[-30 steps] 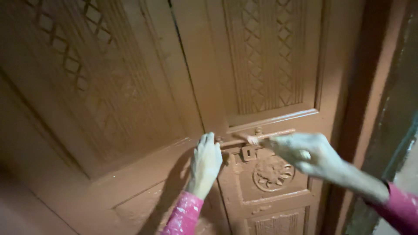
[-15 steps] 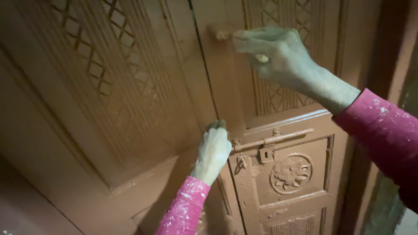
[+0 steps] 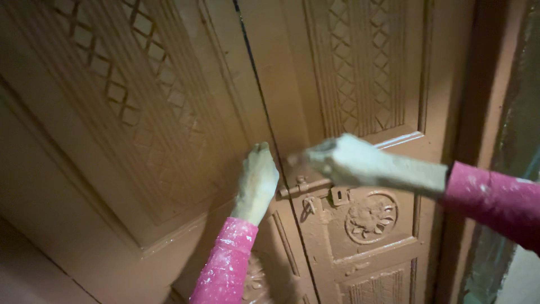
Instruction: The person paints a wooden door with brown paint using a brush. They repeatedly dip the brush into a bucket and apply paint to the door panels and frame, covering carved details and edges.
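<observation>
Single view, worn on the head, tilted down and slightly leftward at a brown carved double door [image 3: 140, 129] from close range. Frame rotated (door seam leaning, not vertical). Left hand [image 3: 257, 181] and right hand [image 3: 343, 160] entering from below and from the right edge, near the latch bolt [image 3: 306, 187] at centre. Door frame [image 3: 484, 112] along the right side.

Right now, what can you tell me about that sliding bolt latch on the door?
The sliding bolt latch is a slim metal bar with a hasp plate, coated in the same reddish-brown paint as the double door. It lies roughly level on the right-hand leaf, just above a carved flower medallion, its tip near the centre seam. The right hand hovers blurred just above it; contact cannot be told. The left hand presses the other leaf beside it.
</observation>
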